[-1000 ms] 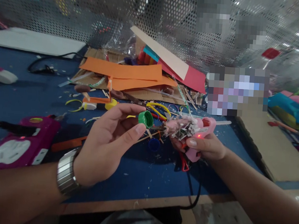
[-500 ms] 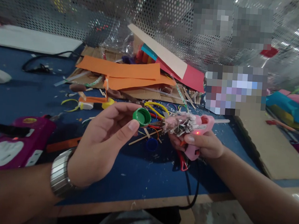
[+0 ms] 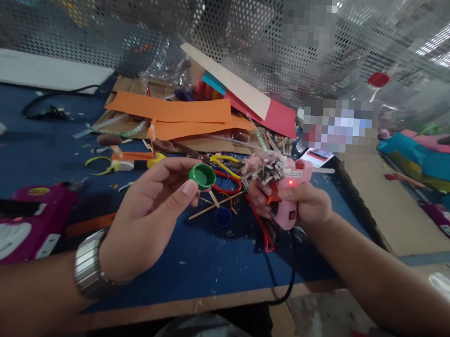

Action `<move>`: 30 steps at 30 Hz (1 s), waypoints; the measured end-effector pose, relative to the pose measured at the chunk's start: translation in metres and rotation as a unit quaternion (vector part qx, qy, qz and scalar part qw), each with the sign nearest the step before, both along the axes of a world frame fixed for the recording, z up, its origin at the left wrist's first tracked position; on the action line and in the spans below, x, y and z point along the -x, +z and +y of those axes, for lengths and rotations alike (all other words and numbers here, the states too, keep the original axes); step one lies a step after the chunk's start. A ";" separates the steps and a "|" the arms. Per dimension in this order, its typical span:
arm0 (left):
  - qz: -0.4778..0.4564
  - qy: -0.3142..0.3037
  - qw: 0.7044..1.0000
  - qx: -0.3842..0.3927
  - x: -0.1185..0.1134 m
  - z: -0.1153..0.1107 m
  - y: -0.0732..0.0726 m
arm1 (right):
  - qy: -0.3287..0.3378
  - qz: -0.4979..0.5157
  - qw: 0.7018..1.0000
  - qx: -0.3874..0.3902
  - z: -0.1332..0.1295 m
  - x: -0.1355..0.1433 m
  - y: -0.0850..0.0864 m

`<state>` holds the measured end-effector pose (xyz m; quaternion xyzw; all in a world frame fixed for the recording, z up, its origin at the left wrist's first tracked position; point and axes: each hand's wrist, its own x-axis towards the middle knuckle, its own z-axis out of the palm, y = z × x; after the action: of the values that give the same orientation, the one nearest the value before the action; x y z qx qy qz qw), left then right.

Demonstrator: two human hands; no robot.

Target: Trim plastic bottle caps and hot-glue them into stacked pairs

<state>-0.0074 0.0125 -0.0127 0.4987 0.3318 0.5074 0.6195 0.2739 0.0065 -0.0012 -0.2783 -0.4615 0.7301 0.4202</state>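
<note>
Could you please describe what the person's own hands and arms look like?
The left hand is ungloved, with a wide, silver, segmented band at the wrist. The right hand is ungloved, its wrist bare. No sleeves show.

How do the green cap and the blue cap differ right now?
Colour: the green cap is a brighter green; the blue cap is dark blue.
Place: the green cap is pinched in the left hand, above the table; the blue cap lies on the table, beside thin sticks.
Shared: both are round.
</note>
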 end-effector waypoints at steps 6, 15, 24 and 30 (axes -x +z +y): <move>-0.013 0.000 1.000 -0.003 -0.003 0.001 -0.004 | -0.042 -0.051 0.996 0.055 -0.017 -0.028 0.020; -0.030 -0.026 0.999 0.012 -0.008 0.001 -0.003 | -0.344 -0.196 0.909 0.132 -0.081 -0.111 -0.014; -0.005 -0.041 0.999 0.032 -0.007 0.002 -0.007 | -0.410 -0.155 0.891 0.119 -0.112 -0.126 -0.024; -0.003 -0.037 0.999 0.033 -0.006 0.002 -0.006 | -0.393 -0.161 0.900 0.096 -0.115 -0.123 -0.029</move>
<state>-0.0011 0.0149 -0.0189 0.4882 0.3276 0.4749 0.6548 0.3972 -0.1080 -0.0306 -0.5902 -0.3036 0.4917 0.5637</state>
